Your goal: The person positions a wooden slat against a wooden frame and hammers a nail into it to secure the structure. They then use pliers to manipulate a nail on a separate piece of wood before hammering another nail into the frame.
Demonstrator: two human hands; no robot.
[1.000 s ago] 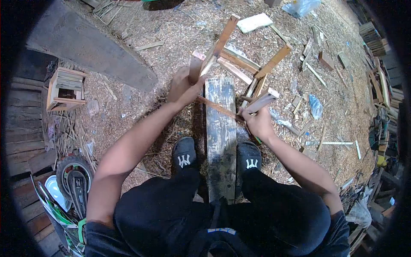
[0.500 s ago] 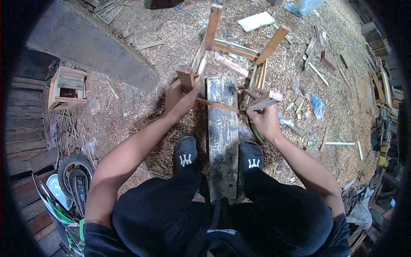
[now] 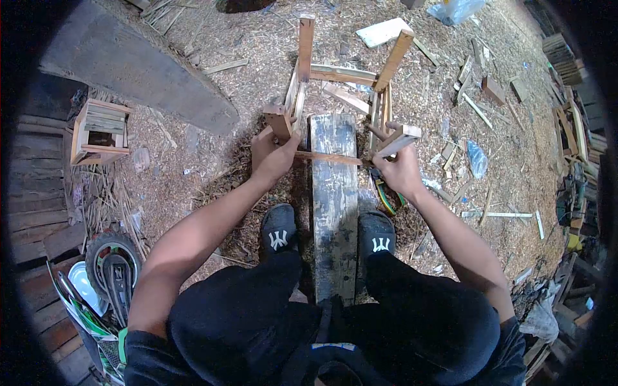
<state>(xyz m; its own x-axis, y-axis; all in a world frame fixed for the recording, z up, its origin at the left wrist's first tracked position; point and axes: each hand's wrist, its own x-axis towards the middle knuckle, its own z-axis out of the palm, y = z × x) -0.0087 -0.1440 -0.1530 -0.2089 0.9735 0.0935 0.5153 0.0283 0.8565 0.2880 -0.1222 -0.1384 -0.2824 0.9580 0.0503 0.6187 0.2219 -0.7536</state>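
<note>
A wooden stool frame (image 3: 344,72) with legs pointing up sits over the far end of a worn plank bench (image 3: 333,238). My left hand (image 3: 273,157) is wrapped round its near left leg (image 3: 279,123). My right hand (image 3: 400,168) grips the near right leg (image 3: 399,139), fingers around its base. A thin near rail (image 3: 328,157) crosses above the bench between my hands, its right end close to my right fingers. The two far legs lean outward, joined by a far rail.
Wood shavings cover the ground, with offcuts (image 3: 494,90) and a blue plastic bag (image 3: 477,159) at right. A small slatted wooden box (image 3: 103,132) stands at left, below a large slab (image 3: 141,71). A wheeled toy vehicle (image 3: 112,267) lies lower left. My sandalled feet flank the bench.
The stool frame has shifted, its far legs swinging left and slightly down in view. Both hands keep their hold, and the near rail now lies more level.
</note>
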